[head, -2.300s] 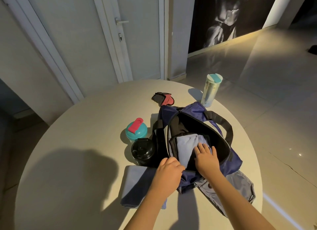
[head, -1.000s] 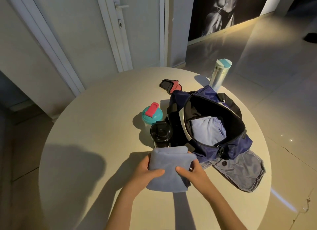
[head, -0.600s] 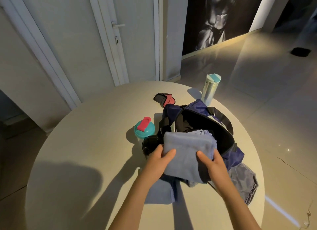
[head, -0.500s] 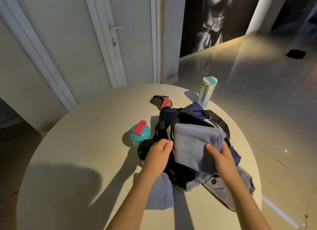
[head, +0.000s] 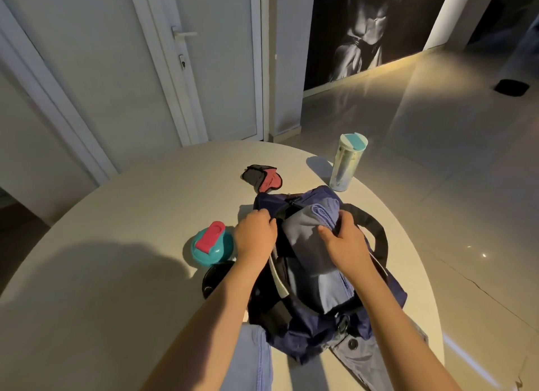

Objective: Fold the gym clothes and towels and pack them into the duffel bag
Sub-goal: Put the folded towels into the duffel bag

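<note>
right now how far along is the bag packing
Done: one folded blue cloth already lies inside the duffel bag. In hand: the right hand pushes a second folded towel into the opening while the left hand holds the bag's edge. Left: another blue cloth and a grey garment lie on the table.
</note>
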Demonstrator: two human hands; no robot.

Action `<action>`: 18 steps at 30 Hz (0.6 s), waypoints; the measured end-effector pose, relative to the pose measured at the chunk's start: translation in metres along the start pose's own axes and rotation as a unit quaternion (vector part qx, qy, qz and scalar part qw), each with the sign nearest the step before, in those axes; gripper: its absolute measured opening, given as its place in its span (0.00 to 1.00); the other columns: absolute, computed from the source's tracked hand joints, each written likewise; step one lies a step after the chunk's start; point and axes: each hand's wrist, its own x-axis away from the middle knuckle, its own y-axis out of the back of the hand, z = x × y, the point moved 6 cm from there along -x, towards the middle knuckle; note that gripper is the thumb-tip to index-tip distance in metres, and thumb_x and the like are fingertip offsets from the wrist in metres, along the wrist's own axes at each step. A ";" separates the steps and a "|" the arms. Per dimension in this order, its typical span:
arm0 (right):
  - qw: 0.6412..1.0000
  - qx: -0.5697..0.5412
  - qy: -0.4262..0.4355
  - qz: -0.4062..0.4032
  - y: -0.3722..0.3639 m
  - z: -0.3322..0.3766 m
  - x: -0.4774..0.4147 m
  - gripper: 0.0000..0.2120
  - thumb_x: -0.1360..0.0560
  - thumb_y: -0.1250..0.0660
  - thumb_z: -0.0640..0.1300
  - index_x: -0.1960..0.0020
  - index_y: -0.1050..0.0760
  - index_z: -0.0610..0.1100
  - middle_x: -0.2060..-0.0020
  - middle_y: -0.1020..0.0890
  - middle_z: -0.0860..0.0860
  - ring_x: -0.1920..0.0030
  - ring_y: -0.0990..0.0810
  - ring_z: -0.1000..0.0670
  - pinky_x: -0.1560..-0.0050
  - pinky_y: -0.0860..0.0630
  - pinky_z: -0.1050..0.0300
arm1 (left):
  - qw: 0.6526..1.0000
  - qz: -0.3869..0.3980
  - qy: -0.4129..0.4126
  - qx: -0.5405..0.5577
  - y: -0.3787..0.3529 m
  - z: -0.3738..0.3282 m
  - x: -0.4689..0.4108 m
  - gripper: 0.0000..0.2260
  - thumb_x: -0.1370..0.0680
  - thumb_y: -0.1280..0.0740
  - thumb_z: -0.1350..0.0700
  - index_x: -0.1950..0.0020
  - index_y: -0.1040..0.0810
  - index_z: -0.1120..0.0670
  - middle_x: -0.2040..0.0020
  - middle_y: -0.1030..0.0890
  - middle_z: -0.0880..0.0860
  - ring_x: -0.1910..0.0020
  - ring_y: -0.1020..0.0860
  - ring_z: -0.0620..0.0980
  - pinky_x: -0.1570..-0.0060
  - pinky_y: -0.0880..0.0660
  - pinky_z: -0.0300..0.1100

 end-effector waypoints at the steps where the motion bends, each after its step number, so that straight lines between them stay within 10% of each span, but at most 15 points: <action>1: 1.000 0.003 0.003 0.002 -0.004 0.002 -0.006 0.15 0.23 0.37 0.44 0.38 0.34 0.41 0.57 0.24 0.48 0.57 0.27 0.48 0.57 0.34 0.56 | 0.999 -0.012 0.011 0.030 0.006 0.000 -0.002 0.11 0.19 0.41 0.50 0.55 0.26 0.56 0.59 0.24 0.52 0.62 0.26 0.50 0.67 0.35 0.41; 8: 0.992 0.126 0.020 0.017 -0.044 -0.003 -0.045 0.14 0.21 0.41 0.46 0.40 0.34 0.39 0.49 0.22 0.40 0.51 0.23 0.40 0.60 0.33 0.55 | 0.994 -0.017 0.035 0.106 0.017 -0.002 -0.006 0.09 0.20 0.40 0.52 0.56 0.27 0.55 0.57 0.22 0.52 0.61 0.27 0.49 0.71 0.40 0.39; 13: 0.956 0.269 0.103 -0.056 -0.035 -0.002 -0.035 0.14 0.23 0.39 0.44 0.40 0.28 0.38 0.49 0.24 0.41 0.50 0.25 0.41 0.61 0.28 0.52 | 0.991 -0.047 -0.112 0.047 0.004 -0.020 0.008 0.08 0.22 0.37 0.52 0.48 0.24 0.54 0.49 0.26 0.51 0.47 0.28 0.51 0.49 0.30 0.44; 18: 0.900 0.389 0.164 -0.107 -0.015 -0.007 -0.027 0.21 0.44 0.26 0.31 0.51 0.20 0.36 0.54 0.18 0.40 0.57 0.21 0.38 0.63 0.25 0.49 | 0.973 -0.013 -0.218 -0.081 -0.027 -0.044 0.031 0.29 0.30 0.47 0.34 0.57 0.15 0.54 0.49 0.20 0.51 0.43 0.26 0.54 0.34 0.44 0.55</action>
